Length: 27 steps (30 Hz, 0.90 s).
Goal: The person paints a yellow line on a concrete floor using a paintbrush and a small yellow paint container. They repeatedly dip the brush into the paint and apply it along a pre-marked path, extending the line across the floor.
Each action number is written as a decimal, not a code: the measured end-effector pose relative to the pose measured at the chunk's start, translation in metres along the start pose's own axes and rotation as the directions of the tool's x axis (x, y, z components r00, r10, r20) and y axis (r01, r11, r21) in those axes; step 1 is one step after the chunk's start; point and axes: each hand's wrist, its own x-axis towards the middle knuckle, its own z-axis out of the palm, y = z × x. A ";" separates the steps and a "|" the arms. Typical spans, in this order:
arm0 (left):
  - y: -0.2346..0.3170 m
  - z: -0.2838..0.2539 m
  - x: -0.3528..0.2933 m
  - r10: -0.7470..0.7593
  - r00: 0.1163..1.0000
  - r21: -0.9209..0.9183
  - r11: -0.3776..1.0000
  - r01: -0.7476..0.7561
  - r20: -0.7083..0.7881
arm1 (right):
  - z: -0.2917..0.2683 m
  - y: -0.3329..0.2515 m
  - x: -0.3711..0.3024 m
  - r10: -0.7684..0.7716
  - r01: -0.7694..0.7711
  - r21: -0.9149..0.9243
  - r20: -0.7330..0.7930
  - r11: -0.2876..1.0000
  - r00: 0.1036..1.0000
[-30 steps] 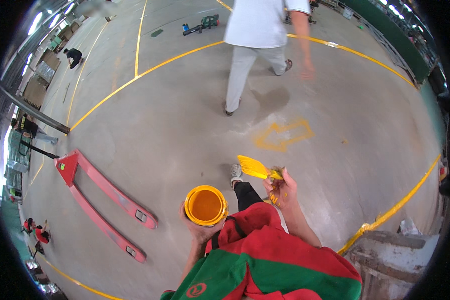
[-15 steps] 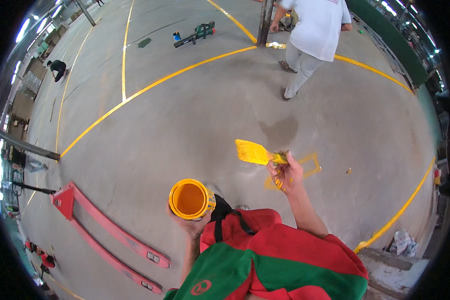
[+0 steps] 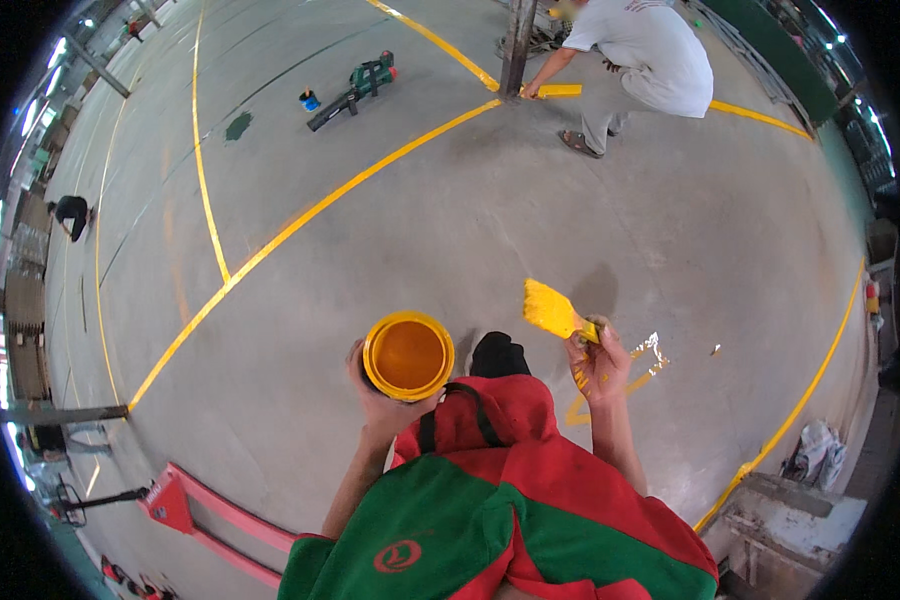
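My left hand is wrapped round the side of an open paint can. Its rim is coated yellow, and orange-yellow paint shows inside. In my right hand is a wide paintbrush, gripped by the handle. Yellow paint covers its bristles, which point up and to the left, apart from the can. Smears of yellow mark my right palm and fingers. On the floor beyond that hand lies a yellow painted outline with a wet shine.
A co-worker in white crouches by a steel post, hand at a yellow line. A red pallet jack stands at lower left. A blower-like tool and a blue can lie far off. A concrete block is at right.
The co-worker in white has gone from upright to crouching by the post. My view has shifted; the can and brush now sit further right in it, both still held.
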 end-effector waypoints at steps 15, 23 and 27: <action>-0.102 0.131 0.345 -0.117 0.993 0.021 0.993 0.117 -0.022 | 0.102 -0.040 0.407 0.048 -0.046 -0.064 0.042 0.997 0.998; -0.180 0.235 0.523 -0.180 0.983 -0.013 0.983 0.181 0.037 | 0.115 -0.046 0.587 0.157 -0.161 -0.065 -0.073 0.985 0.985; -0.225 0.299 0.599 -0.213 0.968 -0.042 0.975 0.220 0.130 | 0.125 -0.048 0.678 0.181 -0.183 -0.036 -0.059 0.982 0.982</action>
